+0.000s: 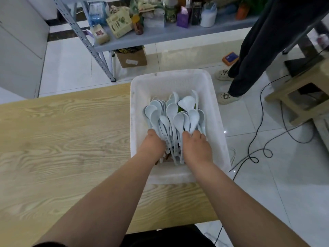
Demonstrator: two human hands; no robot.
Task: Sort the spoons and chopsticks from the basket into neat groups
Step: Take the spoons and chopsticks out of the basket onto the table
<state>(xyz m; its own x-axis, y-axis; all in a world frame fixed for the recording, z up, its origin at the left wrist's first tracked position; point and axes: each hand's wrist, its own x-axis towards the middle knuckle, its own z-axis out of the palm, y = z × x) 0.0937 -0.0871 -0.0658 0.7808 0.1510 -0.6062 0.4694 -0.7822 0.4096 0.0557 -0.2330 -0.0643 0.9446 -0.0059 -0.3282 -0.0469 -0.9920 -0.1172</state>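
A white plastic basket (216, 122) stands at the right end of the wooden table (62, 139), overhanging its far and right edges. Inside lies a bundle of several pale blue soup spoons (175, 113), bowls pointing away from me. Both hands are in the basket at the handle end of the bundle. My left hand (153, 145) clasps the left side of the handles, fingers curled under. My right hand (195, 145) grips the right side, fingertips over the spoons. Dark brown chopsticks (167, 158) show only as a small patch beneath the handles, between my hands.
A person in dark trousers (258, 50) stands on the tiled floor right of the basket. Black cables (258, 139) trail across the floor. A wooden stool (302, 97) is at the right. A metal shelf (160, 34) of boxes and jars stands beyond the table.
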